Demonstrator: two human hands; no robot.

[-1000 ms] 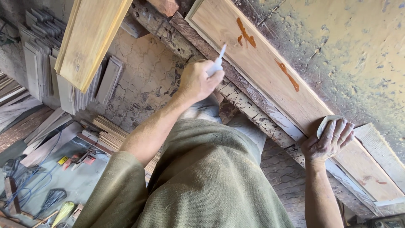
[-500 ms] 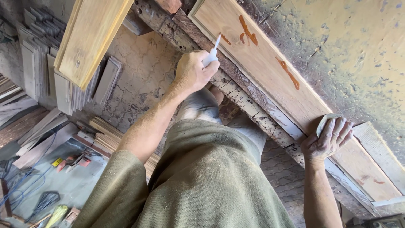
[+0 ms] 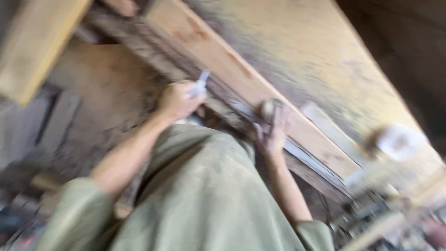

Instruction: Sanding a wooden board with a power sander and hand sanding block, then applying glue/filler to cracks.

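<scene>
— What is held at this moment, and where?

— A small white plastic squeeze bottle with a narrow nozzle [image 3: 200, 83] is gripped in the left hand [image 3: 179, 100], left of the frame's centre, fingers curled around it, nozzle aimed at the near edge of the long pale wooden panel [image 3: 241, 79] lying slantwise on the dusty desk [image 3: 306, 42]. The right hand [image 3: 272, 132], at centre, is pressed against the same edge with a rounded greyish pad [image 3: 268, 109] under the fingertips; whether the pad is pinched or only pushed cannot be told through the blur.

— What could go wrong?

— The whole view is smeared, so sight of the nozzle is judged poor. Filler could be laid off the intended spot or dripped onto the green garment [image 3: 204, 195] below. The panel, overhanging the worn edge, could be shoved askew if the right hand's pressure is applied unevenly.
</scene>
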